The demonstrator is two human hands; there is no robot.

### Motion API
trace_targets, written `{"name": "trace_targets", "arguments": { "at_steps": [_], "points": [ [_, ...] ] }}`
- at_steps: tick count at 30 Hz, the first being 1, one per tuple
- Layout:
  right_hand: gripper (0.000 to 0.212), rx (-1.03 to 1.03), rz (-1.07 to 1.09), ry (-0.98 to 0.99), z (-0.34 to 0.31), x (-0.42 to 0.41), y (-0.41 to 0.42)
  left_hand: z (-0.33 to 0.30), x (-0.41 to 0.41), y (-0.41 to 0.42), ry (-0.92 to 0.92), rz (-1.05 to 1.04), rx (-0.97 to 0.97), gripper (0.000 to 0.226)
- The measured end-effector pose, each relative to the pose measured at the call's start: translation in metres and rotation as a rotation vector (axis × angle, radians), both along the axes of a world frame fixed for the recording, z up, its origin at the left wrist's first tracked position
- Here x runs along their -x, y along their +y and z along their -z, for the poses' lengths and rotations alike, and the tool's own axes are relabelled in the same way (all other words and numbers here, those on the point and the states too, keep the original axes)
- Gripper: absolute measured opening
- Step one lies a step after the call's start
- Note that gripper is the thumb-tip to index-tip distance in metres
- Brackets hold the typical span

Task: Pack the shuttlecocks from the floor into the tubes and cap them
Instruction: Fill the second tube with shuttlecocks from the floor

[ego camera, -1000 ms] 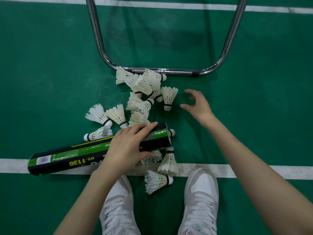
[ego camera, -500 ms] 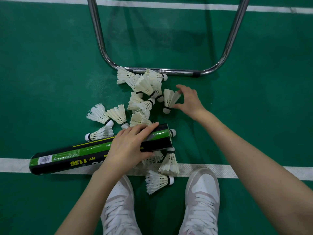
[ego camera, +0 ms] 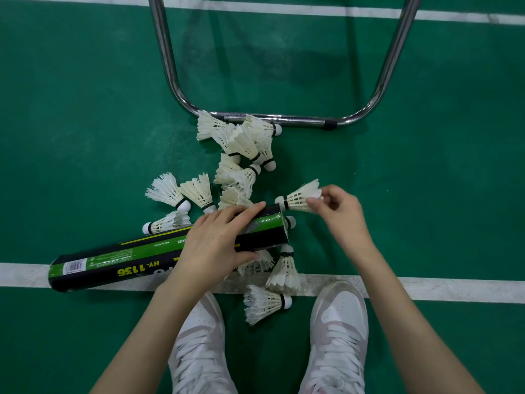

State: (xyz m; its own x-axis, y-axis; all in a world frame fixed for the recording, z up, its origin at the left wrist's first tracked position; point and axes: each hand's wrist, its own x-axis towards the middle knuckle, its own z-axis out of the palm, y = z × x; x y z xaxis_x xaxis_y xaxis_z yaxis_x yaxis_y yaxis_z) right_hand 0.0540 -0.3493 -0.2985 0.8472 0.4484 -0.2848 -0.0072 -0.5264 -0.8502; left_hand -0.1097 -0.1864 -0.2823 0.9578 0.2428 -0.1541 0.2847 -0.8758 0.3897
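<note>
The frame (ego camera: 167,66) is made of polished, shiny metal. The tube (ego camera: 142,255) looks like glossy printed cardboard. The shuttlecocks (ego camera: 241,143) are seen as matt white feathers; the floor (ego camera: 71,123) appears finely textured, perhaps rubber.

Left hand (ego camera: 218,245) curled palm-down, right hand (ego camera: 339,214) pinching with fingertips

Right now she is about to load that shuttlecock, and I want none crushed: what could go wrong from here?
The right hand pinches the shuttlecock by its feather skirt, so the feathers may bend as it goes in. Its cork sits just outside the tube mouth, above center, and could catch the rim. The left hand holds the tube over loose shuttlecocks; lowering it might flatten them.
</note>
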Motion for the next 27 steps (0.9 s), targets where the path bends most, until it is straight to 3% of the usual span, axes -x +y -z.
{"name": "trace_targets", "arguments": {
  "at_steps": [8,16,22,27],
  "points": [
    [0.01,-0.131,0.113,0.003,-0.022,0.034,-0.02,-0.002,-0.003,0.001,-0.006,-0.005,0.005,0.089],
    [0.005,-0.211,-0.018,0.205,-0.03,0.066,-0.002,0.001,-0.003,0.001,-0.036,0.013,-0.022,0.089],
    [0.021,-0.142,-0.064,0.189,-0.027,0.077,0.007,0.003,-0.001,0.001,-0.083,0.028,-0.053,0.09],
    [0.022,-0.097,-0.068,0.133,-0.026,0.08,0.011,0.005,0.0,0.002,-0.1,0.034,-0.066,0.091]
  ]
}}
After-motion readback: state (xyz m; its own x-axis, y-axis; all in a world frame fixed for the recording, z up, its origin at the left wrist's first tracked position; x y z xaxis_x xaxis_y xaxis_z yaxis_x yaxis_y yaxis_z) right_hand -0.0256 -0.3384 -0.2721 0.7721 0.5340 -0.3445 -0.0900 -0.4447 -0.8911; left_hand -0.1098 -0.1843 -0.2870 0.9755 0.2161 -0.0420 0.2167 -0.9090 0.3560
